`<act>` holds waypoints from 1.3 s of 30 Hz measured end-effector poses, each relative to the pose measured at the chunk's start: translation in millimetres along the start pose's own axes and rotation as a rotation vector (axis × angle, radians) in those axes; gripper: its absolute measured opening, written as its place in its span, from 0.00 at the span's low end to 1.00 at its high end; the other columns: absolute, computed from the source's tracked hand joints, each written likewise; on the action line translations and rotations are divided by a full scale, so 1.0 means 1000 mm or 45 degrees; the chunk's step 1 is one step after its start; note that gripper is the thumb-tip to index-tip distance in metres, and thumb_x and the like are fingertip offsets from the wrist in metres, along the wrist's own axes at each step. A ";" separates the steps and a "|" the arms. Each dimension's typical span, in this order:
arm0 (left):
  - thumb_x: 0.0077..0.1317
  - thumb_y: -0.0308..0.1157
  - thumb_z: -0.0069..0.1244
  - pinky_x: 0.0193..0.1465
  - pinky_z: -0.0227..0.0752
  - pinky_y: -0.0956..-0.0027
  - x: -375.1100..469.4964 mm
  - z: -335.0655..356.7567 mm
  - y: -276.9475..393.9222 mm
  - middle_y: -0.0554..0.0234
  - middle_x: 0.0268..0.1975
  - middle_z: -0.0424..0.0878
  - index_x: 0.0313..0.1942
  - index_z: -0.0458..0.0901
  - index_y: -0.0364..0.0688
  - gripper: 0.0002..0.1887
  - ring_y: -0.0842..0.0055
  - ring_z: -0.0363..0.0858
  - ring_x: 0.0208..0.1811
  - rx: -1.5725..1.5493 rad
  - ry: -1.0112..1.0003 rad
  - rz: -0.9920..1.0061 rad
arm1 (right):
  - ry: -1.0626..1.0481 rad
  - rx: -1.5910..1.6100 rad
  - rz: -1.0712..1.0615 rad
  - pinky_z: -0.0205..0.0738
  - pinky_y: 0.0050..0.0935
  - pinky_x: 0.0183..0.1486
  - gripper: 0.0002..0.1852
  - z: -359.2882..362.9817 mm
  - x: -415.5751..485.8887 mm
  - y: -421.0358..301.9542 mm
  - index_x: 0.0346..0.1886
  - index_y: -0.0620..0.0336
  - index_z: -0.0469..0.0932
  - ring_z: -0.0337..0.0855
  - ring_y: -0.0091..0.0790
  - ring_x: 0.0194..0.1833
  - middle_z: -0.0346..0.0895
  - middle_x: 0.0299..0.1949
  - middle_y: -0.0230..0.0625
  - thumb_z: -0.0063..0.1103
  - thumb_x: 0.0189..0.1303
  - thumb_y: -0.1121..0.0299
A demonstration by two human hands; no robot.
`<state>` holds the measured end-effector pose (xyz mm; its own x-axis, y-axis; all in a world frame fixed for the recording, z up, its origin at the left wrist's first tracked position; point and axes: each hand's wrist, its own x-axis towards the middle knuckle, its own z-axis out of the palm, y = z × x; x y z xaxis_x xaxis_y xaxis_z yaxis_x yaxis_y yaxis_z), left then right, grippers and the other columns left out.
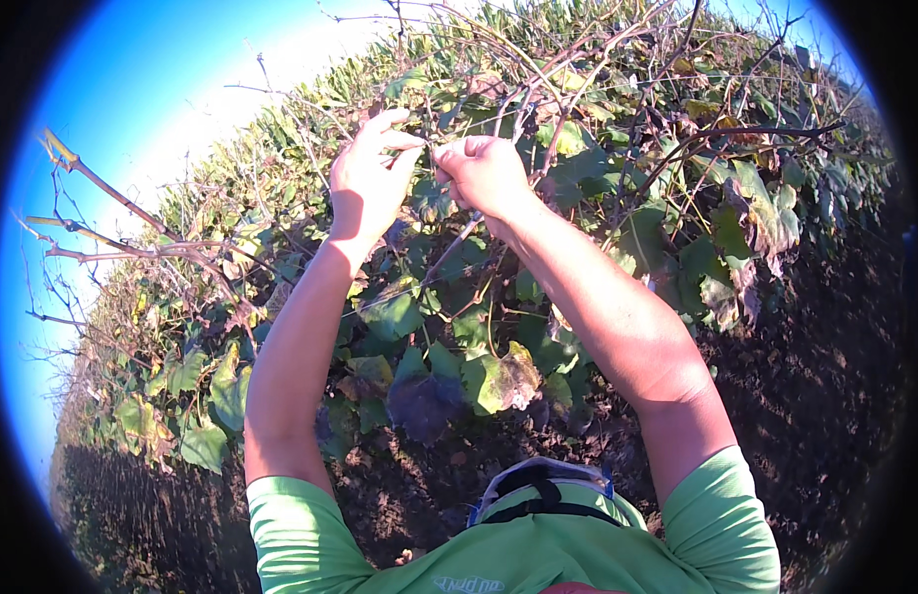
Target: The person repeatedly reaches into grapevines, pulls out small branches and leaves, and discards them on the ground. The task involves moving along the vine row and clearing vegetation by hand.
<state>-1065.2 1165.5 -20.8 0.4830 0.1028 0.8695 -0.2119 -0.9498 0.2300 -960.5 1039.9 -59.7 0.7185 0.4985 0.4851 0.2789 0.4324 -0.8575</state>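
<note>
Both arms reach forward into a row of grapevines. My left hand is raised with thumb and fingertips pinched close together, near a thin strand or twig between the two hands. What exactly lies in that pinch is too small to tell. My right hand, just beside it, has its fingers curled in, back of the hand up; its fingertips meet the same thin strand, partly hidden. Behind and to the right of the hands, woody vine canes rise and cross. Below the wrists hang green vine leaves, some browned and dried.
Bare vine canes stick out at the left. A dark cane reaches across on the right. A thin wire seems to run through the foliage. Shaded soil lies under the vines. At my waist is a bag or pouch with a black strap.
</note>
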 end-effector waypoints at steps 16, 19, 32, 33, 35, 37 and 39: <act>0.65 0.20 0.63 0.51 0.84 0.71 -0.018 0.009 -0.004 0.61 0.42 0.88 0.56 0.75 0.41 0.22 0.76 0.90 0.45 -0.046 0.086 0.091 | -0.186 -1.723 -1.018 0.82 0.50 0.51 0.17 -0.023 0.024 -0.052 0.37 0.66 0.81 0.88 0.55 0.45 0.85 0.35 0.52 0.52 0.74 0.60; 0.65 0.20 0.64 0.50 0.84 0.71 -0.018 0.011 -0.008 0.61 0.41 0.88 0.55 0.75 0.41 0.21 0.77 0.91 0.44 -0.142 0.126 0.224 | -0.344 -1.754 -0.757 0.85 0.45 0.49 0.10 -0.017 0.046 -0.064 0.38 0.66 0.87 0.90 0.50 0.47 0.89 0.43 0.51 0.58 0.61 0.72; 0.69 0.24 0.60 0.54 0.84 0.67 -0.020 -0.006 -0.004 0.60 0.46 0.90 0.66 0.76 0.46 0.25 0.74 0.89 0.49 -0.001 -0.304 0.185 | -1.196 -1.919 -0.476 0.80 0.41 0.45 0.16 -0.012 0.077 -0.057 0.38 0.57 0.91 0.89 0.39 0.38 0.89 0.32 0.40 0.57 0.66 0.58; 0.69 0.24 0.60 0.54 0.84 0.67 -0.021 -0.005 -0.004 0.60 0.46 0.90 0.65 0.77 0.46 0.24 0.75 0.89 0.49 -0.001 -0.318 0.179 | -1.194 -1.855 -0.429 0.80 0.40 0.46 0.17 -0.014 0.073 -0.058 0.38 0.56 0.91 0.90 0.38 0.38 0.90 0.32 0.38 0.55 0.68 0.57; 0.67 0.25 0.61 0.53 0.82 0.65 -0.022 -0.005 -0.006 0.59 0.44 0.89 0.57 0.83 0.44 0.18 0.70 0.88 0.47 0.067 -0.249 0.303 | -1.078 -1.657 -0.227 0.80 0.37 0.47 0.21 -0.019 0.066 -0.060 0.39 0.56 0.91 0.90 0.35 0.38 0.90 0.32 0.35 0.50 0.71 0.55; 0.65 0.25 0.60 0.53 0.80 0.61 -0.023 -0.005 -0.008 0.59 0.41 0.90 0.50 0.85 0.42 0.13 0.63 0.88 0.45 0.169 -0.223 0.380 | -1.084 -1.523 -0.232 0.80 0.37 0.48 0.21 -0.024 0.060 -0.062 0.39 0.57 0.91 0.90 0.34 0.38 0.90 0.32 0.35 0.51 0.71 0.55; 0.66 0.26 0.59 0.53 0.80 0.61 -0.021 -0.005 -0.010 0.58 0.42 0.89 0.45 0.87 0.41 0.08 0.63 0.88 0.45 0.222 -0.222 0.463 | -1.041 -1.472 -0.241 0.80 0.36 0.49 0.23 -0.027 0.058 -0.063 0.40 0.58 0.91 0.90 0.34 0.39 0.90 0.33 0.36 0.50 0.75 0.52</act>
<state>-1077.7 1174.3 -38.8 0.5429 -0.2849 0.7900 -0.2556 -0.9521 -0.1677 -919.4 1021.0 17.9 0.1602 0.9609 0.2259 0.9668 -0.1066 -0.2323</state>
